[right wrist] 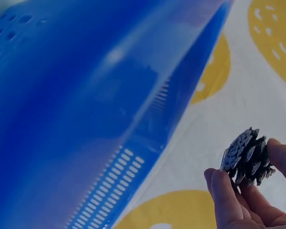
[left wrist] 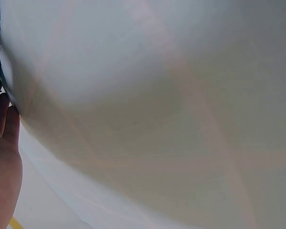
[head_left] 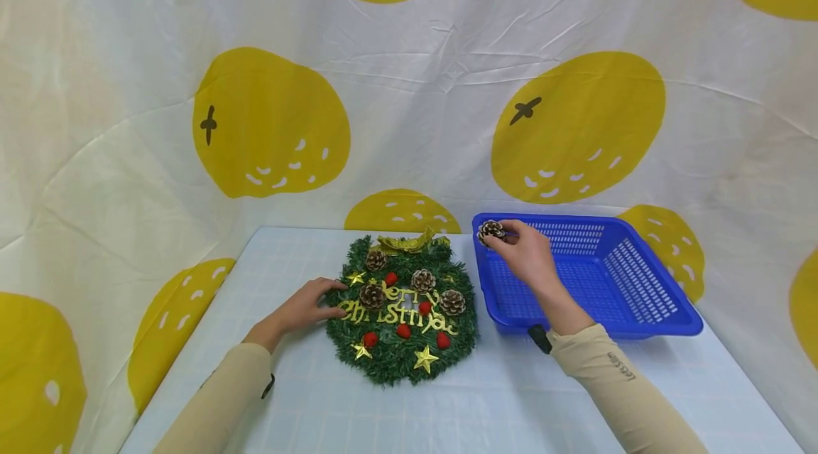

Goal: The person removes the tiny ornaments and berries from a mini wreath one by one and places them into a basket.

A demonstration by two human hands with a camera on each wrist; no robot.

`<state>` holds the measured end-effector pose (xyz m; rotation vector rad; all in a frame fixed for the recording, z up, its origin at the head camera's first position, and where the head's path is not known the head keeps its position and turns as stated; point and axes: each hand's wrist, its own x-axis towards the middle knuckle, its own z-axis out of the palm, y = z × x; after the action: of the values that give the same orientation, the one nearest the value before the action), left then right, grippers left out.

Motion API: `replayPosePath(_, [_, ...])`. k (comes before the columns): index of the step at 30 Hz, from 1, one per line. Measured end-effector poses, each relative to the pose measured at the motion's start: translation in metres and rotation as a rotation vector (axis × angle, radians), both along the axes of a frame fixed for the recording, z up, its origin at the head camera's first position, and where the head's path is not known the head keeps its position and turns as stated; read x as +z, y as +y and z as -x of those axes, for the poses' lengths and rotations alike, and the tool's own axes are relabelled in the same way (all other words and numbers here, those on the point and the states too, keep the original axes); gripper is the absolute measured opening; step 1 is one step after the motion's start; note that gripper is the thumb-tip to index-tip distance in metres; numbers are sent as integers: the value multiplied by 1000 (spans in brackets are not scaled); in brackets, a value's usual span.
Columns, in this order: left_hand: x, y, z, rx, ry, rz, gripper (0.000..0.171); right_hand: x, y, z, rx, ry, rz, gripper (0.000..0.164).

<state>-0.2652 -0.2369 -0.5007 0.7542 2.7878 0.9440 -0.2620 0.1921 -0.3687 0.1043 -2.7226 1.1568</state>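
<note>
A frosted brown pine cone is pinched between the thumb and fingers of my right hand, above the back left corner of the blue basket. The right wrist view shows the same pine cone held at the fingertips. My left hand rests at the left edge of a green Christmas wreath, fingers extended and touching it. Several pine cones, red berries, gold stars and gold "Merry Christmas" lettering sit on the wreath, with a gold bow at its top.
The wreath lies flat on a pale blue checked table, left of the basket. No objects show on the basket's visible floor. Behind the table hangs a white cloth with large yellow fruit prints.
</note>
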Motion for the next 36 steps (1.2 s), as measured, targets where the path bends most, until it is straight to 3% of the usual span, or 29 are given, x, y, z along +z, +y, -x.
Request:
replayPosePath(13, [0,0,-1,-5,3,6,58,-8,17,6,-10,-32,-63,61])
replayPosePath(36, [-2,-2,1,-2,-1,6,58,-15,30,-2,-16,-73,-93,56])
